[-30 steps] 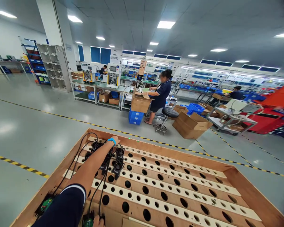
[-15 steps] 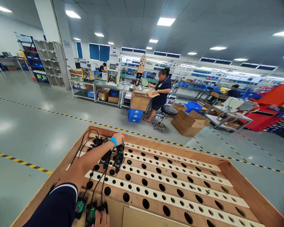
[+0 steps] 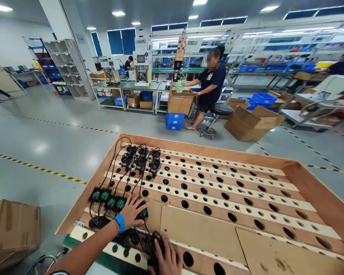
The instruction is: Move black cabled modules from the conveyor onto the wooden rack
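My left hand (image 3: pixel 132 214), with a blue wristband, lies with fingers spread over the right end of a row of black boxes with green round faces (image 3: pixel 111 201). The rightmost black box (image 3: pixel 144 213) shows just beside its fingertips. Lower down, my right hand (image 3: pixel 169 258) curls over a bundle of black cables (image 3: pixel 149 242), which runs between its thumb and fingers. Black cables link the boxes to black fan-like units (image 3: pixel 140 162), standing in short columns at the far left of a wooden frame (image 3: pixel 203 148). My left forearm hides part of the cable coils.
Perforated pale slats (image 3: pixel 218 204) and cardboard sheets (image 3: pixel 200 229) cover the frame's middle and front. A carton (image 3: pixel 14 233) stands on the floor at left. Beyond the frame a person (image 3: pixel 212 80) works beside a carton on blue crates (image 3: pixel 174 120), near a stool (image 3: pixel 208 130).
My left hand has come back from the far fan-like units to the boxes. My right hand has moved off the boxes onto the cables. The boxes now form a row; the view has shifted.
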`<state>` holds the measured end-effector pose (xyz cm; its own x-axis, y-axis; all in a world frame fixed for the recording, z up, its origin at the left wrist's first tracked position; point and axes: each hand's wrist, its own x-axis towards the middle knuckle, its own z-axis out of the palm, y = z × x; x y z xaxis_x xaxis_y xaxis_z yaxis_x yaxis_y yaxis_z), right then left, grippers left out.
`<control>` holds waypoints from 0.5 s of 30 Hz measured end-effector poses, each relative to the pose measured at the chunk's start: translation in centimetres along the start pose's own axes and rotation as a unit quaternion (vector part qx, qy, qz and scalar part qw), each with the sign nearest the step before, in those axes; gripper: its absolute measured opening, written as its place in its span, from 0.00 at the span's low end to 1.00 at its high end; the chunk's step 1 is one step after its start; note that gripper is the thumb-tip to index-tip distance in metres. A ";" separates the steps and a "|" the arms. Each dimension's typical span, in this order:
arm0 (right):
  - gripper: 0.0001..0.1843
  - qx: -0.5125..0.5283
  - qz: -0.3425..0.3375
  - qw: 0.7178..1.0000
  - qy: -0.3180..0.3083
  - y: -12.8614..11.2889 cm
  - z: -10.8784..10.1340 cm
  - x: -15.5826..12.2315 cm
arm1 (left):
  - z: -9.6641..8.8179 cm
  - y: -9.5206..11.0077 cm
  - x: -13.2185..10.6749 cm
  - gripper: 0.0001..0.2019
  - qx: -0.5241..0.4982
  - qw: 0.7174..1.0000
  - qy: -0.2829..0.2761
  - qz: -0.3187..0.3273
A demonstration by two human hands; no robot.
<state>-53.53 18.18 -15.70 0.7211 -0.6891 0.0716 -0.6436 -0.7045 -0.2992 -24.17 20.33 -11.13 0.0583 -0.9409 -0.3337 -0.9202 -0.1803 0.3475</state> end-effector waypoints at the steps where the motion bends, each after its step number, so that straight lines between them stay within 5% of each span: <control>1: 0.32 -0.001 -0.027 0.999 0.016 -0.4 0.0 0.3 | 0.3 -0.4 0.2 0.43 0.010 1.000 0.002 0.009; 5: 0.33 0.027 -0.114 0.989 0.086 -2.0 -1.6 2.9 | -1.5 -2.3 1.2 0.41 0.037 0.996 -0.044 0.068; 9: 0.31 0.068 -0.142 0.985 0.062 -4.1 -3.3 5.7 | -4.0 -3.6 0.8 0.41 0.040 0.992 -0.072 0.095; 12: 0.25 0.087 -0.128 0.987 0.030 -4.9 -2.6 6.4 | -4.6 -3.2 0.6 0.43 0.040 0.993 -0.079 0.083; 15: 0.30 0.109 -0.108 0.987 0.040 -4.3 -0.8 5.1 | -3.7 -1.5 1.4 0.44 0.033 0.992 -0.091 0.076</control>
<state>-47.29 17.55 -13.27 0.8072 -0.5440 0.2290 -0.4003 -0.7896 -0.4650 -21.25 18.27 -8.86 -0.1483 -0.8872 -0.4368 -0.9365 -0.0159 0.3503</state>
